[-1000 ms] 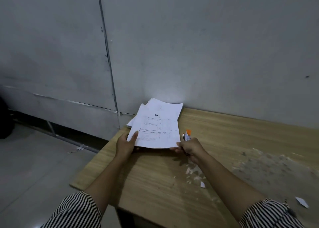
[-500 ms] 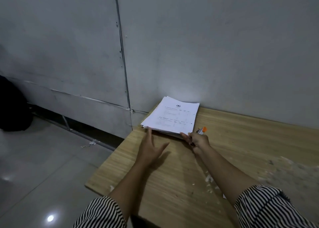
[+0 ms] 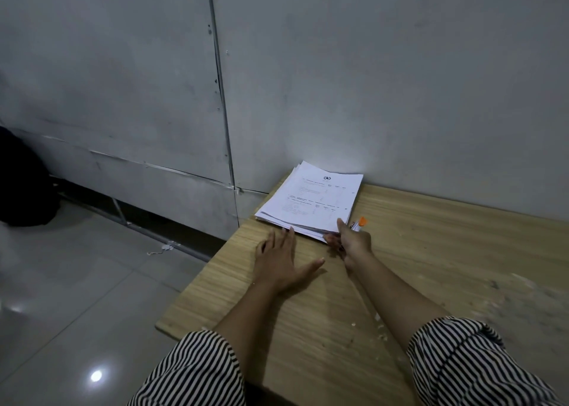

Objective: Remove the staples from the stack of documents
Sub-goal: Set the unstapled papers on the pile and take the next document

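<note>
A stack of white printed documents (image 3: 314, 199) lies at the far left corner of the wooden table (image 3: 431, 251), against the wall. My left hand (image 3: 281, 259) rests flat on the table with straight fingers, its fingertips at the stack's near edge. My right hand (image 3: 351, 239) pinches the stack's near right corner, thumb on the top sheet, while also holding a small tool with an orange tip (image 3: 359, 223). No staples are visible from here.
Paper scraps and dusty debris (image 3: 508, 301) are scattered over the right part of the table. A grey panelled wall stands right behind. The table's left edge drops to a tiled floor (image 3: 77, 298), with a dark object (image 3: 21, 184) at far left.
The lifted document was laid flat on the stack. My left hand let go of it and flattened on the table. My right hand stays at the stack's corner.
</note>
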